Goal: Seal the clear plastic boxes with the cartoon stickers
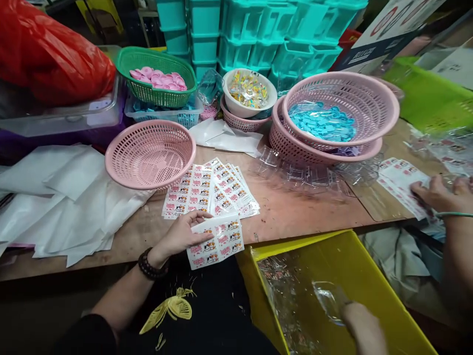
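My left hand (pixel 186 234) pinches a sheet of cat stickers (pixel 218 241) between thumb and fingers, just past the table's front edge. Beneath and behind it, more sticker sheets (pixel 188 190) lie fanned on the table. Low on the right, my right hand (pixel 364 323) is smeared by motion over a yellow bin (pixel 354 256). At its fingertips is a clear plastic case (pixel 328 303), blurred, apparently gripped along one edge. Other clear plastic pieces with printed stickers (pixel 277 276) lie along the bin's left side.
A pink basket (pixel 151 153) stands behind the sheets; white paper (pixel 81 197) is piled left. Stacked pink baskets (pixel 336 108) hold blue pieces, with clear cases (pixel 303 175) in front. Another person's hand (pixel 443 192) rests by sticker sheets at right. Teal bins (pixel 244 29) line the back.
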A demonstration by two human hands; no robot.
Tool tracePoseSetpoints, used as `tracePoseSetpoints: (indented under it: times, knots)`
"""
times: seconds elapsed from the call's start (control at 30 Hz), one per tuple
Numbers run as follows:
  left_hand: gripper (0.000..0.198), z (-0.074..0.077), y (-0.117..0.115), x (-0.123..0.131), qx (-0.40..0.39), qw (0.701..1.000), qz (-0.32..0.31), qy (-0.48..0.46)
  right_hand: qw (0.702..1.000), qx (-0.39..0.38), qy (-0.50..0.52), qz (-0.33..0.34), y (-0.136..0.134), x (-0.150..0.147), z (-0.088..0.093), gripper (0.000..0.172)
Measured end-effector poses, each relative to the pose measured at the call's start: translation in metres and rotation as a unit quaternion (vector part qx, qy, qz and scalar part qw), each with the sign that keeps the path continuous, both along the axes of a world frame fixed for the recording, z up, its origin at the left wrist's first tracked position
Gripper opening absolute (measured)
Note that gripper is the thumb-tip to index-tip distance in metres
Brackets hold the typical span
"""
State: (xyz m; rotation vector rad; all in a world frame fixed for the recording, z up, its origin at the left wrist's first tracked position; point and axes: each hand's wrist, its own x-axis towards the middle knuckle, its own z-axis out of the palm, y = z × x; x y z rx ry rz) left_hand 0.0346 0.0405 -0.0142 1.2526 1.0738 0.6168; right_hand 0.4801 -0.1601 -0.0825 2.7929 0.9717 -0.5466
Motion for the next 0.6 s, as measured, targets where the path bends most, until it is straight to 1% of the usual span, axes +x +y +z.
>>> tracePoseSetpoints:
  times: [0.07, 0.1, 0.13, 0.17, 0.2, 0.23, 0.27, 0.3, 0.33, 0.37, 0.4, 0.43, 0.47, 0.5, 0.53, 0.57, 0.6]
  knots:
    - [0.052, 0.004, 0.004, 0.005, 0.011, 1.000, -0.006, 0.009, 0.998, -0.055, 0.007, -0.035, -0.004, -0.023, -0.026, 0.024]
    - [0.053, 0.005, 0.005, 0.007, 0.010, 1.000, -0.005, 0.013, 0.997, -0.069, 0.017, -0.042, 0.000, -0.032, -0.035, 0.023]
    - [0.053, 0.007, 0.005, 0.008, 0.005, 1.000, -0.005, 0.016, 0.996, -0.080, 0.025, -0.045, 0.006, -0.037, -0.040, 0.022]
    - [0.053, 0.008, 0.005, 0.008, -0.005, 1.000, -0.006, 0.017, 0.995, -0.088, 0.034, -0.044, 0.013, -0.040, -0.040, 0.020]
    - [0.052, 0.009, 0.004, 0.008, -0.017, 1.000, -0.009, 0.018, 0.994, -0.097, 0.042, -0.042, 0.022, -0.040, -0.035, 0.019]
    - [0.050, 0.010, 0.004, 0.008, -0.026, 0.999, -0.012, 0.022, 0.994, -0.096, 0.044, -0.038, 0.032, -0.039, -0.025, 0.021]
    - [0.048, 0.011, 0.003, 0.008, -0.028, 0.999, -0.015, 0.030, 0.996, -0.073, 0.040, -0.033, 0.042, -0.040, -0.011, 0.025]
    - [0.044, 0.012, 0.002, 0.008, -0.024, 0.999, -0.018, 0.042, 0.999, -0.029, 0.039, -0.021, 0.053, -0.044, 0.007, 0.031]
    - [0.041, 0.013, 0.001, 0.008, -0.013, 0.998, -0.020, 0.054, 0.998, 0.057, 0.038, 0.000, 0.064, -0.052, 0.027, 0.038]
    - [0.039, 0.015, 0.000, 0.009, 0.000, 0.997, -0.022, 0.067, 0.983, 0.174, 0.053, 0.034, 0.077, -0.065, 0.047, 0.042]
    - [0.038, 0.017, 0.000, 0.009, 0.012, 0.997, -0.027, 0.077, 0.945, 0.294, 0.106, 0.099, 0.090, -0.081, 0.068, 0.045]
    - [0.037, 0.019, -0.001, 0.009, 0.024, 0.996, -0.036, 0.081, 0.888, 0.380, 0.181, 0.182, 0.104, -0.101, 0.086, 0.046]
    - [0.035, 0.021, -0.002, 0.008, 0.036, 0.995, -0.046, 0.082, 0.829, 0.402, 0.270, 0.280, 0.118, -0.123, 0.102, 0.052]
    - [0.034, 0.024, -0.003, 0.006, 0.051, 0.994, -0.057, 0.082, 0.783, 0.384, 0.340, 0.353, 0.131, -0.144, 0.114, 0.062]
    - [0.032, 0.028, -0.003, 0.004, 0.069, 0.992, -0.067, 0.085, 0.754, 0.347, 0.391, 0.397, 0.144, -0.164, 0.121, 0.064]
    - [0.030, 0.031, -0.004, 0.001, 0.088, 0.989, -0.081, 0.091, 0.739, 0.302, 0.436, 0.415, 0.155, -0.181, 0.125, 0.056]
    - [0.029, 0.035, -0.004, -0.003, 0.105, 0.984, -0.099, 0.103, 0.737, 0.260, 0.469, 0.411, 0.163, -0.195, 0.126, 0.044]
